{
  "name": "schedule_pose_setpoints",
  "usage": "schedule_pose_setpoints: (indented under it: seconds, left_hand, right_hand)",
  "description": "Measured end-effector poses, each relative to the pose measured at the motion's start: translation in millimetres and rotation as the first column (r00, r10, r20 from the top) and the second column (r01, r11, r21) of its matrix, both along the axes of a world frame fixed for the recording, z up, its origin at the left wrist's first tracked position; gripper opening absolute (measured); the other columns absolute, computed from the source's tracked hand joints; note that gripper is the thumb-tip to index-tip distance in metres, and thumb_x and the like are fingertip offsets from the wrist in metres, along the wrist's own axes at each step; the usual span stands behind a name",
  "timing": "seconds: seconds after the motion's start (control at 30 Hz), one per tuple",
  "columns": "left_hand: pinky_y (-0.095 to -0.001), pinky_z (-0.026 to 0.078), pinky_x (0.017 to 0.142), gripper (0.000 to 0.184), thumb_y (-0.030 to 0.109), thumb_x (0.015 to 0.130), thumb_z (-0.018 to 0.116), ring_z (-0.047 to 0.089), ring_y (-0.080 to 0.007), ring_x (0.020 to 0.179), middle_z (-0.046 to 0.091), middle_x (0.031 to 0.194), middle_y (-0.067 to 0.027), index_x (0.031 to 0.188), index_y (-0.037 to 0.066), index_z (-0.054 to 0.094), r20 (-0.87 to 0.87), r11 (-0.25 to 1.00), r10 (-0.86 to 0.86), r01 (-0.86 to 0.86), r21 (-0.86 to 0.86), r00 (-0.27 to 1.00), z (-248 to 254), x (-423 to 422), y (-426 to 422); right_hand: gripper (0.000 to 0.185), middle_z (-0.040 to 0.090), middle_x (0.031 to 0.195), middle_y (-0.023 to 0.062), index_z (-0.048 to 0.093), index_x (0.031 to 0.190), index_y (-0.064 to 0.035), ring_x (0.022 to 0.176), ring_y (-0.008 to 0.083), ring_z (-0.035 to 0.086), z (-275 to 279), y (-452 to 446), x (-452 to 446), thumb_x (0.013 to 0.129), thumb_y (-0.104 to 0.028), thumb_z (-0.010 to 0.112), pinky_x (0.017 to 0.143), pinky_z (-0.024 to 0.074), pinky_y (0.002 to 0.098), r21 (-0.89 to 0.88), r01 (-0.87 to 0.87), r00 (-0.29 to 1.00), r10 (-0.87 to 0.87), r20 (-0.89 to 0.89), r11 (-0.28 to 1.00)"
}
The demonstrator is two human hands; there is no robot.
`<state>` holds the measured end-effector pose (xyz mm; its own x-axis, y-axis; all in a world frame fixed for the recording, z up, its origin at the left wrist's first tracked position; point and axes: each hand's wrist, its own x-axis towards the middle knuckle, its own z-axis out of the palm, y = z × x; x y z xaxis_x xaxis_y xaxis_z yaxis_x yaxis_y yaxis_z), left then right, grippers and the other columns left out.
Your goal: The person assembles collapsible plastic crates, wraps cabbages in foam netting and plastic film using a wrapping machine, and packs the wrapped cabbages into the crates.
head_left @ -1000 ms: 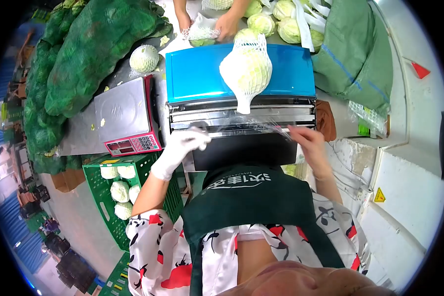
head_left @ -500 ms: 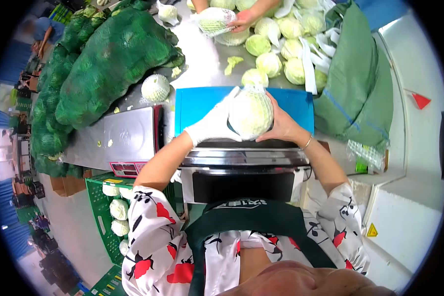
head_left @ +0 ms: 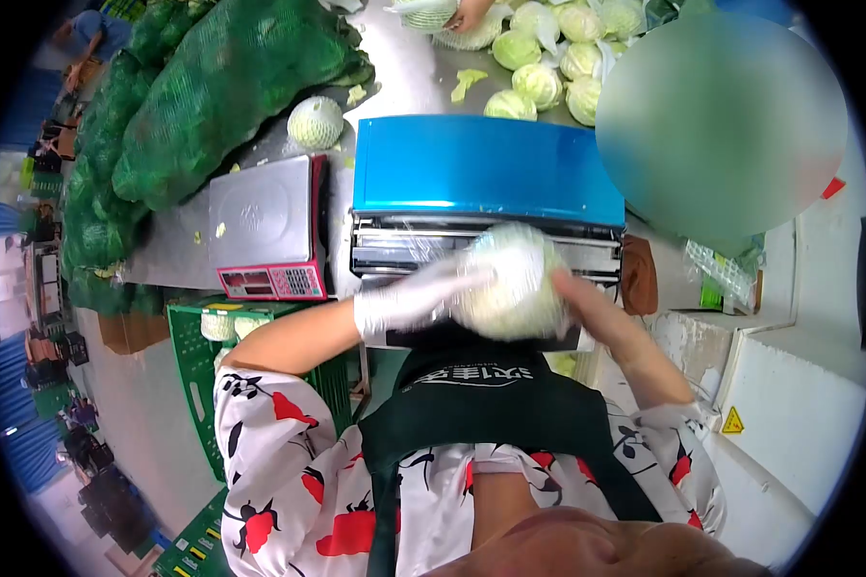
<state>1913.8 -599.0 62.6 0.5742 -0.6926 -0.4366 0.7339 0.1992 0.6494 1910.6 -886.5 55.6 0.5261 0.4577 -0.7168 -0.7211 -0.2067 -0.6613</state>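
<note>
A pale cabbage (head_left: 512, 284), blurred by motion, is between my two hands over the front of the wrapping machine (head_left: 486, 165) with its blue top. My left hand (head_left: 433, 291), in a white glove, presses on the cabbage's left side, and clear film shows around it. My bare right hand (head_left: 587, 306) is against the cabbage's right side, its fingers smeared and partly hidden. Behind the cabbage, the machine's metal rollers run from side to side.
A scale (head_left: 269, 226) and a netted cabbage (head_left: 316, 123) lie to the left, beside green net sacks (head_left: 231, 96). Loose cabbages (head_left: 537, 86) and a co-worker's hand (head_left: 469, 13) are at the back. A green crate (head_left: 191, 361) stands at lower left.
The cabbage has come off the blue top toward my body, with both my hands on it. Film now shows around it. The co-worker's hands and netted cabbage appear higher in view.
</note>
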Motion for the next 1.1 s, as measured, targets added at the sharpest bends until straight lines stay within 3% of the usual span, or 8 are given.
schedule_pose_setpoints:
  seconds: [0.2,0.5,0.6,0.73,0.8,0.93,1.03,1.1]
  left_hand:
    - [-0.0493,0.042,0.105,0.094,0.078,0.09,0.038,0.048,-0.0284,0.133,0.048,0.146,-0.0187,0.153,0.009,0.03,-0.318,0.895,-0.428,0.445,-0.02,0.846,-54,-63,-3]
    - [-0.0413,0.039,0.107,0.085,0.075,0.094,0.032,0.051,-0.0252,0.129,0.052,0.142,-0.0137,0.153,0.013,0.034,-0.39,0.979,-0.186,0.203,0.001,0.902,-61,-74,9]
    - [-0.0381,0.043,0.107,0.067,0.052,0.103,0.042,0.054,-0.0224,0.127,0.052,0.143,-0.0092,0.152,0.007,0.033,-0.355,0.998,-0.05,0.031,-0.058,0.934,-82,-105,26]
    - [-0.0332,0.056,0.083,0.054,0.004,0.099,0.052,0.069,-0.0179,0.086,0.069,0.104,-0.0156,0.15,0.008,0.035,0.571,0.663,-0.309,-0.259,0.702,0.761,-69,-144,38]
    - [-0.0317,0.058,0.069,0.05,0.002,0.099,0.049,0.068,-0.0201,0.07,0.069,0.088,-0.0154,0.148,0.009,0.039,0.749,0.606,-0.365,-0.47,0.642,0.553,-83,-151,51]
    - [-0.0205,0.049,0.06,0.035,0.014,0.107,0.041,0.054,-0.0054,0.062,0.052,0.069,0.0036,0.14,0.003,0.05,0.264,0.747,0.445,-0.517,0.418,0.856,-53,-140,62]
    - [-0.0253,0.042,0.058,0.028,0.021,0.103,0.049,0.053,-0.0097,0.062,0.061,0.076,-0.0033,0.111,0.001,0.067,0.183,0.761,0.252,-0.311,0.569,0.95,-107,-169,59]
    - [-0.0355,0.052,0.078,0.024,0.023,0.095,0.059,0.065,-0.0228,0.077,0.07,0.085,-0.0156,0.1,0.004,0.073,0.075,0.722,-0.043,-0.021,0.691,0.996,-182,-208,47]
  right_hand:
    - [0.074,0.066,0.111,0.0076,0.057,0.129,-0.0093,0.085,0.0121,0.063,-27,13,-82,0.094,-0.072,0.042,0.061,0.0477,0.0248,0.051,0.108,0.939,-0.086,-0.332,0.993]
    - [0.062,0.069,0.105,0.007,0.061,0.126,-0.0112,0.086,0.0157,0.067,-58,18,-57,0.095,-0.064,0.051,0.065,0.0543,0.0269,0.224,0.158,0.798,0.009,-0.602,0.962]
    - [0.052,0.067,0.115,0.0093,0.06,0.129,-0.0094,0.099,0.0177,0.065,-80,-15,-90,0.096,-0.049,0.06,0.074,0.0546,0.031,0.201,0.119,0.941,-0.046,-0.335,0.972]
    - [0.03,0.068,0.094,0.0052,0.063,0.113,-0.0038,0.072,0.0131,0.064,-109,-42,-151,0.096,-0.029,0.064,0.058,0.0498,0.0295,-0.544,-0.072,0.727,0.417,0.545,0.836]
    - [0.024,0.062,0.08,0.0011,0.063,0.104,-0.0045,0.059,0.0098,0.055,-91,-25,-144,0.098,-0.028,0.063,0.051,0.0438,0.0268,-0.366,0.234,0.87,-0.026,0.492,0.901]
    - [0.027,0.04,0.058,-0.0074,0.057,0.085,-0.0109,0.043,0.0056,0.032,-53,-21,-115,0.102,-0.031,0.054,0.043,0.0259,0.0208,0.089,0.687,0.727,-0.683,-0.079,0.721]
    - [0.033,0.042,0.055,-0.0048,0.058,0.08,-0.0101,0.043,0.006,0.035,-82,-33,-138,0.102,-0.033,0.052,0.038,0.0244,0.0251,-0.352,0.437,0.857,-0.502,-0.118,0.828]
    - [0.026,0.059,0.075,0.0048,0.066,0.096,-0.009,0.068,0.018,0.054,-162,-37,-172,0.1,-0.031,0.053,0.064,0.041,0.0347,-0.533,0.017,0.955,0.145,0.26,0.846]
